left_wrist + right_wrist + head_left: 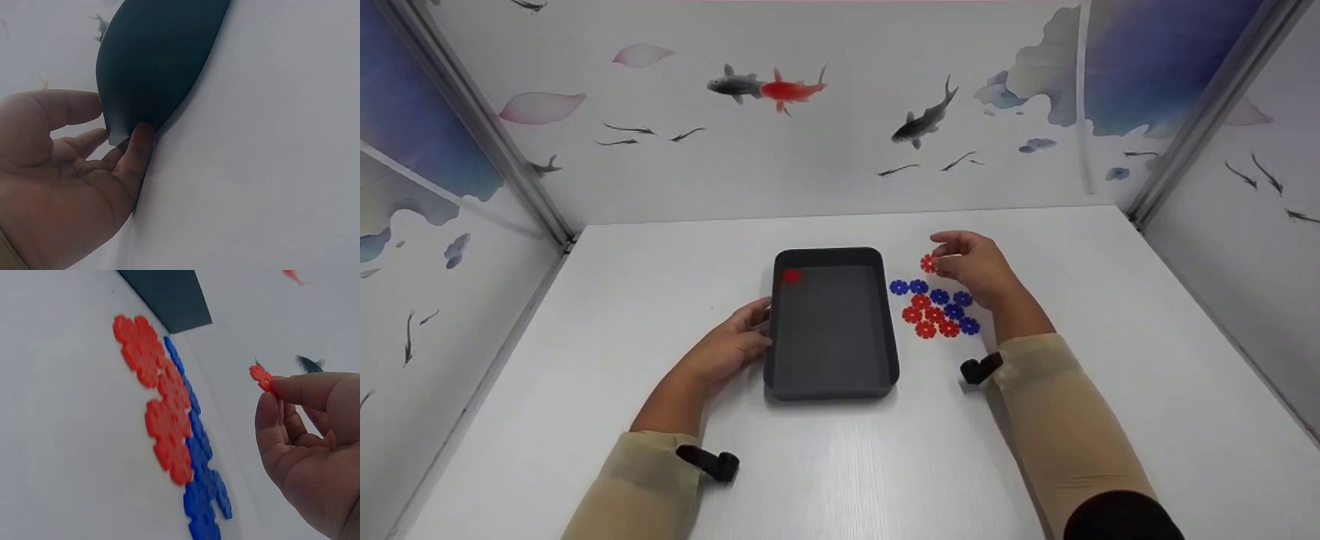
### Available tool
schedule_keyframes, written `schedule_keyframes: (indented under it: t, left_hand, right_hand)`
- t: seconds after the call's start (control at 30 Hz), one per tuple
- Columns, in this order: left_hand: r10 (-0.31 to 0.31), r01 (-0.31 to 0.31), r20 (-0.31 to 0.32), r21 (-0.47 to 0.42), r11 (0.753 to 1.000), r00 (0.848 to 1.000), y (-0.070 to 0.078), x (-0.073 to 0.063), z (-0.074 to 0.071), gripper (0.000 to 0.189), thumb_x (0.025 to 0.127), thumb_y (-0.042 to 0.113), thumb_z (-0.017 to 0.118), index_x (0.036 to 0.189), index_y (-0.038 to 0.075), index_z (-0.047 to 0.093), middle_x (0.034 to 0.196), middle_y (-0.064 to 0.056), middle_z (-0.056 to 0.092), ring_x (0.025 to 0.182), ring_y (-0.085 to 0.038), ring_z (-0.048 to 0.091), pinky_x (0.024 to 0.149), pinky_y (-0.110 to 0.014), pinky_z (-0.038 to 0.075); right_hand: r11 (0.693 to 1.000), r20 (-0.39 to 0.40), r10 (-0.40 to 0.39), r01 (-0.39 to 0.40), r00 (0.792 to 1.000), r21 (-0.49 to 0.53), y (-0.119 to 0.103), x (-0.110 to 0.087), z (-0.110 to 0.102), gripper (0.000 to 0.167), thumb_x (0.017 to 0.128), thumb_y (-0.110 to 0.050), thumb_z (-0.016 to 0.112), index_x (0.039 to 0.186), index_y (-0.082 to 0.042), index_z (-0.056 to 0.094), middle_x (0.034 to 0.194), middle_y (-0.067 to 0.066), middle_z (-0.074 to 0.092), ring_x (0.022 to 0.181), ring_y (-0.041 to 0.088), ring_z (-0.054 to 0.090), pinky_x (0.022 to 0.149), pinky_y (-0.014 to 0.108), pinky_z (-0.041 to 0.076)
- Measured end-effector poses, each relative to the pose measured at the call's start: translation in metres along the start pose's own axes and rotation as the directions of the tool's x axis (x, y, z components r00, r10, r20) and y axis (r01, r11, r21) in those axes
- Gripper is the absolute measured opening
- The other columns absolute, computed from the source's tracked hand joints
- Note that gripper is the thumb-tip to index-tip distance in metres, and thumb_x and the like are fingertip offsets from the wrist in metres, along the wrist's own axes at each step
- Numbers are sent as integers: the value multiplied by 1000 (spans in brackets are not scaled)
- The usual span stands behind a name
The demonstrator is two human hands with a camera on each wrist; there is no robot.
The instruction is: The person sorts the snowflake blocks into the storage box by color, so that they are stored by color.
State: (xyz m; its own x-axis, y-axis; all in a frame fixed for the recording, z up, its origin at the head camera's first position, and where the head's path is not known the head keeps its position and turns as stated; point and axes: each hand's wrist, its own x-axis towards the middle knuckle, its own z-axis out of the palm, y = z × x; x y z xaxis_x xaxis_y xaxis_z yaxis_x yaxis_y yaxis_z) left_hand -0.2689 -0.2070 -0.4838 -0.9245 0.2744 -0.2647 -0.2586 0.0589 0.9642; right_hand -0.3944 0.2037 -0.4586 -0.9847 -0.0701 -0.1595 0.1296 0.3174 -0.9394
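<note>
Left of the dark tray (832, 330), resting loosely against its outer side with the left hand (727, 349), touching with the tips, bent a little but not wrapped round it. Right of the tray, up by its far end, pinching one red flower piece (928, 263) between thumb and finger of the right hand (976, 268), lifted off the white table (817, 465). Inside the tray, tucked into its far left corner, one lone red piece (791, 277), too small to see its shape well. Also right of the tray, near it, lying flat in a bunch: five red flowers (934, 315) and six blue flowers (919, 286), with two of the blue closest to the tray. Behind the tray, past the far edge of the table, a white wall (840, 180) with painted fish (769, 86). On each side, nearer than the tray, a tan sleeve (1065, 420) with a small black gadget (981, 368) at the cuff.
</note>
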Motion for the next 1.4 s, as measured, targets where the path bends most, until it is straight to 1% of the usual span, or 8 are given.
schedule_keyframes:
  t: [0.1,0.23,0.47,0.73,0.93,1.13,1.3,1.4]
  left_hand:
    - [-1,1,0,6,1000,1000,0,-1,0,77,100,0,52,171,17,27,178,-8,27,163,-29,33,129,-48,34]
    - [-5,5,-6,2,1000,1000,0,-1,2,77,100,-1,51,171,17,27,178,-8,26,163,-29,33,131,-50,33]
    - [-12,12,-18,-9,1000,1000,0,0,3,77,100,-2,50,171,16,27,177,-8,28,162,-28,36,130,-49,35]
    - [-12,12,-16,-19,1000,1000,-2,-1,2,77,100,-2,51,171,16,27,177,-9,27,162,-28,35,130,-48,34]
    - [-9,9,-14,-12,1000,1000,-1,-1,1,76,100,-2,51,170,16,28,177,-10,27,161,-29,35,130,-49,35]
    - [-7,7,-5,-8,1000,1000,-1,-1,2,77,100,-2,50,171,16,26,177,-10,27,161,-29,35,130,-50,34]
    - [1,-1,-8,-10,1000,1000,0,0,3,78,100,-2,51,171,15,25,177,-11,27,160,-31,38,128,-48,37]
    - [-1,1,-10,-6,1000,1000,1,0,4,78,100,-2,51,171,15,24,177,-10,27,160,-30,38,128,-47,37]
  right_hand:
    - [999,17,-31,30,999,40,-14,-8,10,38,104,-15,69,140,-25,66,132,7,64,121,23,70,113,38,55]
    - [990,42,-86,80,995,117,-32,-18,27,37,101,-15,73,138,-19,69,128,7,69,118,23,72,111,36,57]
    - [973,96,-96,73,991,218,-55,-26,64,34,98,-10,76,132,-15,72,118,9,68,109,23,74,99,29,62]
    - [962,181,-84,33,980,271,-74,-12,106,31,98,-11,77,128,-14,74,121,10,70,105,22,76,101,35,62]
    - [947,209,-59,-12,976,322,-78,7,135,28,99,-3,72,127,-9,74,119,12,71,97,21,75,104,40,61]
    - [949,199,2,-65,980,310,-70,22,155,34,98,1,71,132,-3,70,120,15,70,95,21,72,109,45,58]
    - [964,153,26,-66,988,259,-65,31,164,43,96,3,71,139,3,66,123,17,68,94,21,71,98,38,63]
    - [980,132,40,-65,990,187,-63,34,167,40,94,5,72,134,1,69,125,17,66,94,20,70,91,33,65]
